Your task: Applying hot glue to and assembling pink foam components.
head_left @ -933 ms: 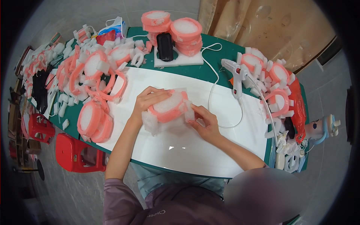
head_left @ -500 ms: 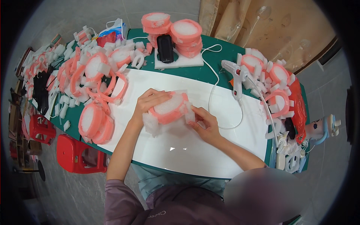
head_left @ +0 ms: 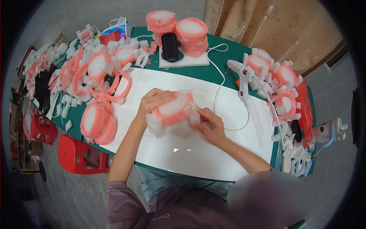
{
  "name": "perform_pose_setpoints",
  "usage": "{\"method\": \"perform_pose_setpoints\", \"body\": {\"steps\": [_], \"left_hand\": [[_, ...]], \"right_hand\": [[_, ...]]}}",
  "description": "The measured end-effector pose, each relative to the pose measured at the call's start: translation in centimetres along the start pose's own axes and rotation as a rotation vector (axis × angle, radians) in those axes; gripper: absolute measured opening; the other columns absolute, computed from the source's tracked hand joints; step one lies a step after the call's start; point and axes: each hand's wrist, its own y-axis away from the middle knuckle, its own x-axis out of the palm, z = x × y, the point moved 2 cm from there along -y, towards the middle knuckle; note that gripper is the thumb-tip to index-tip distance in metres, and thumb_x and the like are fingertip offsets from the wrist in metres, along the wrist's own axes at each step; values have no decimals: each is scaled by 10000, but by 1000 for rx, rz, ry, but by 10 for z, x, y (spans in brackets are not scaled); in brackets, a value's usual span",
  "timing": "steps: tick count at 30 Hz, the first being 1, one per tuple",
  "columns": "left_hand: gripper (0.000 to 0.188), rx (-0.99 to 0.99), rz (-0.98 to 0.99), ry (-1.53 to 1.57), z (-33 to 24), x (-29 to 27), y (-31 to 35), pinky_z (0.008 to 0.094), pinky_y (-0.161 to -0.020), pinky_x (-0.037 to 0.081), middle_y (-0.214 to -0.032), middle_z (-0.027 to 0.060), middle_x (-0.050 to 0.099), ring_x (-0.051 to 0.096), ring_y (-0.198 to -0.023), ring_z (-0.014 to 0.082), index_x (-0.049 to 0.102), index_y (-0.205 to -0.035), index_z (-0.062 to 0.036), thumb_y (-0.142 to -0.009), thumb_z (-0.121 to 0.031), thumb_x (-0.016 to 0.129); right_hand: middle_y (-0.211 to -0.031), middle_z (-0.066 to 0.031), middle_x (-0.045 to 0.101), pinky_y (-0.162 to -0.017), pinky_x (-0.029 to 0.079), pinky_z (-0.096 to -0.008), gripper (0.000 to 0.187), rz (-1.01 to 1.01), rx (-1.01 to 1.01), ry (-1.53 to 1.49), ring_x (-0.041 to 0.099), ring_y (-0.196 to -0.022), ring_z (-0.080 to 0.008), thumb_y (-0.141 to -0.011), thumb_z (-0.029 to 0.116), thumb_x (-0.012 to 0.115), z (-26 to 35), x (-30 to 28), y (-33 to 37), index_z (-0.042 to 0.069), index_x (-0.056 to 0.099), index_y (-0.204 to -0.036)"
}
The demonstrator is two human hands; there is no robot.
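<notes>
Between my hands, above the white board (head_left: 167,152), is a foam piece (head_left: 172,109) with a pink ring around a white middle. White foam blocks stick out from its sides. My left hand (head_left: 153,102) wraps over its left edge, fingers lying across the top. At its right end, my right hand (head_left: 210,125) pinches a small white foam block (head_left: 195,115) between thumb and fingers, pressed against the pink rim. A white glue gun (head_left: 241,78) stands to the right of my hands, its cord looping over the board.
Stacked pink-and-white foam rounds (head_left: 192,32) stand at the back beside a black case (head_left: 170,47) on a white foam slab. Loose foam rings and scraps (head_left: 97,65) crowd the left. More foam pieces, a red bag (head_left: 304,110) and a bottle (head_left: 324,131) are at the right. A red stool (head_left: 74,154) stands below left.
Both hands keep nearly the same hold on the foam piece. The whole view has shifted slightly.
</notes>
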Motion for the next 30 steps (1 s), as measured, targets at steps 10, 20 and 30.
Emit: {"method": "perform_pose_setpoints", "body": {"steps": [10,20,30], "left_hand": [[348,2,-8,4,-2,0,0,275,-722,505,-935,60,646,568,-763,204,659,-896,-58,-549,-44,638],[333,56,-46,-49,-7,-2,-4,270,-705,505,-930,61,646,561,-741,202,660,-878,-47,-546,-43,629],[319,90,-8,30,-1,1,0,271,-665,493,-938,121,638,572,-761,237,640,-871,-10,-554,-38,664]], "right_hand": [[-742,-35,492,-592,390,-209,479,2,-20,5,448,-578,-99,-700,-42,647,0,0,2,57,524,-1152],[-767,-47,521,-578,390,-217,479,0,-67,-6,463,-561,-111,-677,-59,641,-1,-2,1,48,533,-1131],[-767,-90,548,-584,401,-245,350,51,-83,-135,497,-628,-163,-753,-40,492,-2,-8,3,-2,540,-1097]]}}
